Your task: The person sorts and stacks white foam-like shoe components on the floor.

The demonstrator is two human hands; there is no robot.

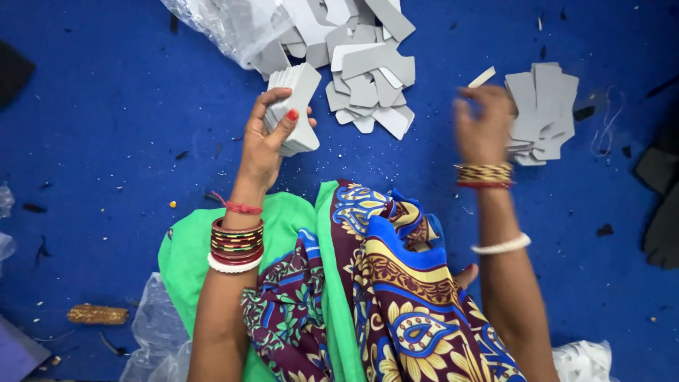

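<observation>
Your left hand (265, 138) is clamped on a squared-up stack of grey cut pieces (296, 106), held upright just near of the loose heap of grey pieces (368, 71) spilling from a clear plastic bag (223, 25) at the far side of the blue floor (106, 120). Your right hand (484, 124), blurred so you cannot tell whether its fingers are closed, reaches over the small pile of grey pieces (544, 110) to the right. Gathering seems in hand; adding a piece calls for lining up its edges with the stack.
</observation>
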